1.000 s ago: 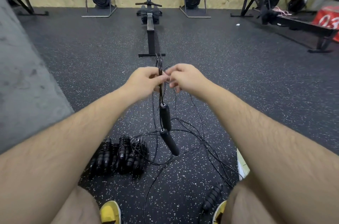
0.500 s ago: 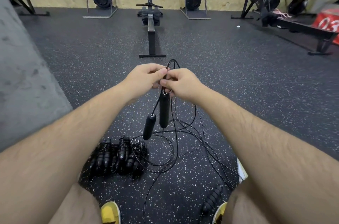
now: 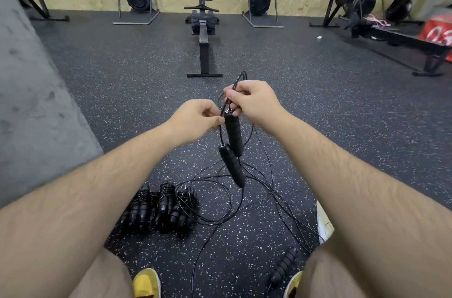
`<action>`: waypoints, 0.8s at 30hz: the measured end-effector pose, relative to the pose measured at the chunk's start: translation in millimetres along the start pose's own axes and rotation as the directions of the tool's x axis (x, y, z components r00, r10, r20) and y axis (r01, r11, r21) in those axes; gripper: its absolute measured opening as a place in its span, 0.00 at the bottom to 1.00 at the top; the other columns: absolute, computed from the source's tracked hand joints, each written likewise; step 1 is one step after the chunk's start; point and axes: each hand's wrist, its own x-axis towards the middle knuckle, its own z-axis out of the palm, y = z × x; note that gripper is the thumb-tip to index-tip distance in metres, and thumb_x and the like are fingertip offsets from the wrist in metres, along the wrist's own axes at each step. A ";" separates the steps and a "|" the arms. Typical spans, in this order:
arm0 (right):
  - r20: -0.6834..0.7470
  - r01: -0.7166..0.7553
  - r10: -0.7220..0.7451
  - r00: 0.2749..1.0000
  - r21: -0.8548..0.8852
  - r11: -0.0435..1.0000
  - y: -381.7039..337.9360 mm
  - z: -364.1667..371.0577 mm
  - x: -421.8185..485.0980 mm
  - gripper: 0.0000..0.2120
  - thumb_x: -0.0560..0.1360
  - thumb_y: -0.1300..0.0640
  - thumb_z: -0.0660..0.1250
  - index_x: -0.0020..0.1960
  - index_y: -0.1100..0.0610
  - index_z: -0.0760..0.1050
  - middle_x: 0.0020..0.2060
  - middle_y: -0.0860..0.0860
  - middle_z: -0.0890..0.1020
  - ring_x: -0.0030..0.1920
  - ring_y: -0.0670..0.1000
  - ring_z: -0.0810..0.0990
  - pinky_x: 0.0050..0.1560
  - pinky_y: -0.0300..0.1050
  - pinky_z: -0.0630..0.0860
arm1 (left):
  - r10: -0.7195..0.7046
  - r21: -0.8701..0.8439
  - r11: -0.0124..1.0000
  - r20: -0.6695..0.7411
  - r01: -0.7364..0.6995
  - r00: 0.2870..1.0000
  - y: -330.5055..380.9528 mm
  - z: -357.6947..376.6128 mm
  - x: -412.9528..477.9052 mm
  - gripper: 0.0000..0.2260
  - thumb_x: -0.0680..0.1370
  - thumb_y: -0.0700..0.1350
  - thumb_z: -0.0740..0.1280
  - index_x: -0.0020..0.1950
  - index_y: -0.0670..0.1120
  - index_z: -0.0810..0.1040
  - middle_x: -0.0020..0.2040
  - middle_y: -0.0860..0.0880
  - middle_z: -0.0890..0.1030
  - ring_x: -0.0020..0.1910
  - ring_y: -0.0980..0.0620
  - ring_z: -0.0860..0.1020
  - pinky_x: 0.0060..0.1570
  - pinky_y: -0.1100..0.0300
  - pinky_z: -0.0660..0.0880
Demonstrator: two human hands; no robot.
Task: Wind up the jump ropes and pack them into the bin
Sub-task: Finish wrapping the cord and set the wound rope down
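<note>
A black jump rope hangs in front of me with its two black handles (image 3: 232,141) dangling one below the other. My right hand (image 3: 254,102) pinches the thin cord just above the upper handle, a small loop of cord (image 3: 241,77) sticking up past the fingers. My left hand (image 3: 198,118) pinches the cord beside that handle's top. Loose cord (image 3: 215,202) trails down in loops onto the floor. A pile of wound black jump ropes (image 3: 159,212) lies at lower left. Another wound rope (image 3: 283,266) lies by my right shoe. No bin can be made out.
I sit on dark speckled rubber floor (image 3: 318,114). A rowing machine (image 3: 204,36) stands straight ahead, more machines line the plywood wall. A grey block (image 3: 29,102) rises at left. A white object (image 3: 324,222) lies by my right leg. My yellow shoes (image 3: 146,283) are below.
My right hand rose and shifted right with the cord, my left hand dropped slightly lower. The handles swung and now hang one overlapping the other.
</note>
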 end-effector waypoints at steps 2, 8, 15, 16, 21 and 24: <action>0.024 -0.017 0.017 1.000 -0.015 1.000 2.4 -2.5 0.0 0.13 0.80 0.65 0.66 0.37 0.58 0.76 0.37 0.55 0.81 0.31 0.45 0.77 0.33 0.38 0.79 | 0.027 -0.065 0.997 -0.048 -0.030 0.998 5.3 -1.3 0.5 0.04 0.79 0.42 0.73 0.46 0.44 0.80 0.39 0.47 0.85 0.36 0.51 0.79 0.39 0.54 0.77; 0.198 -0.059 0.082 0.977 -0.118 0.991 7.3 3.1 -11.9 0.09 0.79 0.64 0.68 0.41 0.65 0.77 0.32 0.53 0.79 0.27 0.44 0.78 0.32 0.37 0.76 | 0.068 -0.249 0.962 -0.179 -0.112 0.982 18.6 -3.7 8.1 0.02 0.79 0.39 0.72 0.48 0.41 0.81 0.39 0.42 0.82 0.33 0.49 0.80 0.40 0.55 0.82; 0.205 -0.057 0.084 0.975 -0.134 0.989 7.5 6.3 -14.6 0.13 0.78 0.58 0.70 0.36 0.56 0.74 0.30 0.51 0.79 0.27 0.47 0.77 0.29 0.33 0.70 | 0.042 -0.364 0.925 -0.195 -0.112 0.980 19.0 -4.9 10.6 0.01 0.78 0.37 0.72 0.47 0.41 0.82 0.36 0.46 0.82 0.34 0.50 0.80 0.42 0.53 0.81; 0.187 -0.061 0.088 0.978 -0.145 0.988 7.8 6.1 -13.6 0.14 0.78 0.58 0.70 0.35 0.56 0.74 0.30 0.51 0.79 0.28 0.46 0.77 0.29 0.33 0.70 | 0.040 -0.367 0.924 -0.193 -0.109 0.980 19.9 -5.0 10.1 0.00 0.78 0.38 0.72 0.48 0.42 0.82 0.37 0.47 0.82 0.34 0.50 0.80 0.43 0.53 0.81; 0.083 -0.041 0.048 0.995 -0.086 0.995 6.0 2.7 -5.1 0.12 0.78 0.60 0.68 0.36 0.58 0.73 0.29 0.51 0.78 0.29 0.51 0.77 0.33 0.41 0.74 | 0.045 -0.225 0.974 0.053 -0.032 0.998 5.3 -3.8 6.1 0.11 0.78 0.53 0.72 0.57 0.50 0.81 0.53 0.51 0.86 0.53 0.54 0.83 0.58 0.54 0.77; 0.094 -0.042 0.042 0.995 -0.004 0.999 4.0 -0.3 -0.3 0.11 0.78 0.59 0.69 0.38 0.62 0.76 0.32 0.56 0.81 0.31 0.54 0.78 0.40 0.50 0.78 | 0.040 -0.108 0.994 0.215 -0.017 0.976 -3.0 -0.4 1.3 0.13 0.77 0.57 0.73 0.58 0.53 0.81 0.53 0.54 0.85 0.52 0.58 0.80 0.58 0.57 0.73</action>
